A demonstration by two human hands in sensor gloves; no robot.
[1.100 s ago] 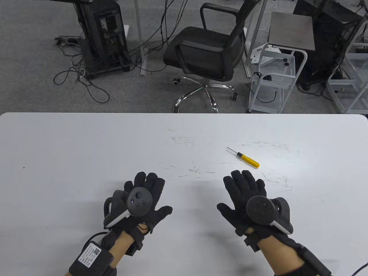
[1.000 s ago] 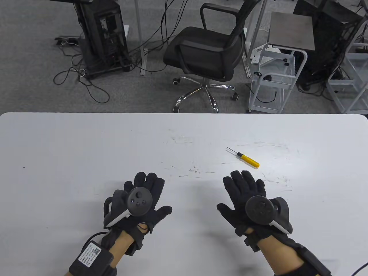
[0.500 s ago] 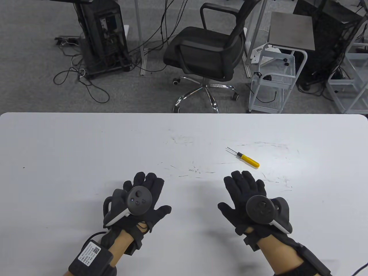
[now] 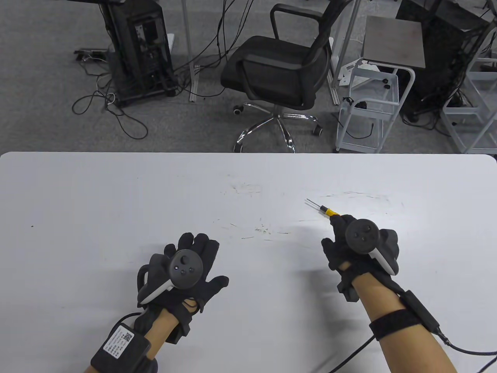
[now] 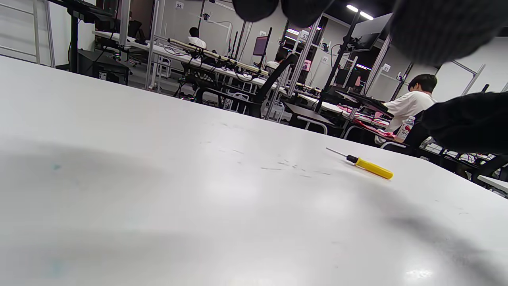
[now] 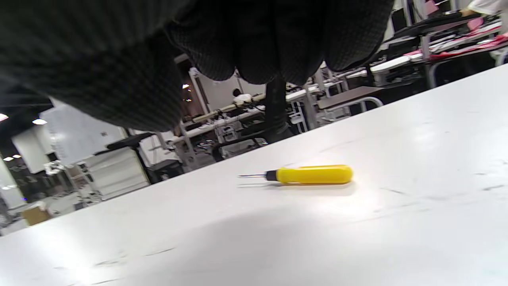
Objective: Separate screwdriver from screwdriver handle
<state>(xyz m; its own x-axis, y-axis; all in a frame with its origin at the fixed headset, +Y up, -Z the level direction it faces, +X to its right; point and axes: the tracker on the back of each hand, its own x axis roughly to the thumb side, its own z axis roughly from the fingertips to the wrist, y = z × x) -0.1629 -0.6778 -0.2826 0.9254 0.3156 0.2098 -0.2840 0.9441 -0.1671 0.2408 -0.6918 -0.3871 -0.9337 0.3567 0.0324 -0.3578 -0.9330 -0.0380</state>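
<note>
The yellow-handled screwdriver [image 4: 325, 210] lies flat on the white table [image 4: 116, 194], right of centre, with its thin metal shaft pointing far-left. The right hand [image 4: 359, 244] is over the near-right end of the yellow handle [image 6: 313, 174]; the wrist view shows its fingers [image 6: 254, 47] above the tool and not touching it, so whether they are curled or spread cannot be told. The left hand [image 4: 182, 272] rests palm-down at near left, fingers spread, well apart from the screwdriver.
</note>
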